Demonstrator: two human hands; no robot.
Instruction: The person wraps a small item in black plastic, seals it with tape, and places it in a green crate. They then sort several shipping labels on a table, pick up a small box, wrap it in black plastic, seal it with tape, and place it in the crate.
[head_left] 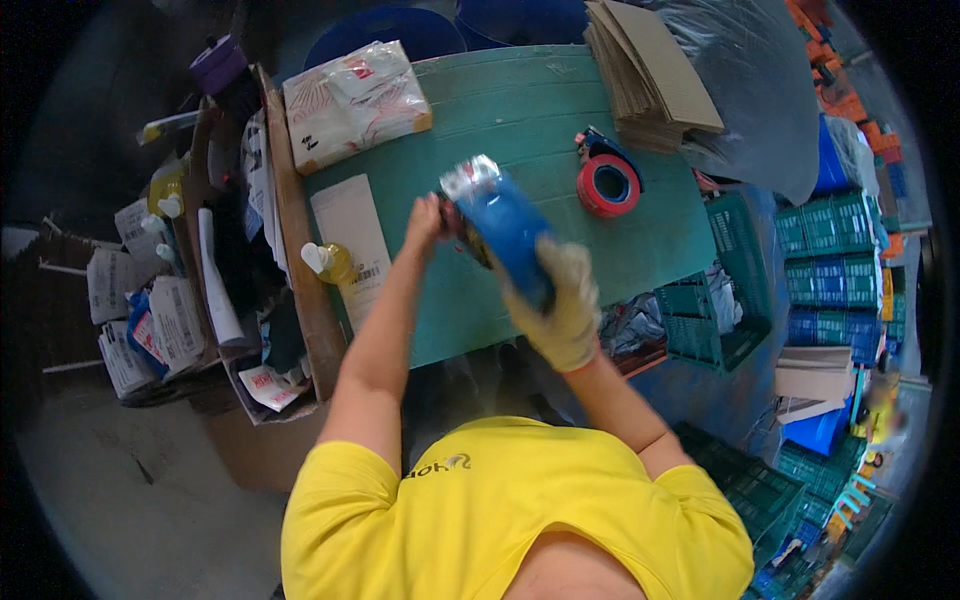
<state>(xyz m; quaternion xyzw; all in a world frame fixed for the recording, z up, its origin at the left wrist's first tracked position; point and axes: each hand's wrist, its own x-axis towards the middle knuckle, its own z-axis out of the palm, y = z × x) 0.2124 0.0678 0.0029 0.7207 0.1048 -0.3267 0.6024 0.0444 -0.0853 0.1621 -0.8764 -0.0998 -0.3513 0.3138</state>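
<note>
Over the green tabletop [455, 115], I hold a long blue package [505, 225] with a shiny silvery end, tilted and blurred by motion; its exact kind does not show. My bare left hand [424, 222] is closed at its left side, near the silvery end and a dark reddish part. My right hand [562, 310], in a pale work glove, grips the lower right end. To the right lies a tape dispenser with a red roll [582, 190]. A white paper sheet [350, 215] and a small yellow bottle with a white cap [338, 264] are left of my left forearm.
A white wrapped pack [355, 110] sits at the far left of the table, and a stack of flat cardboard [650, 75] at the far right. An open cardboard box [300, 240] with papers borders the left edge. Green crates [745, 280] stand at right.
</note>
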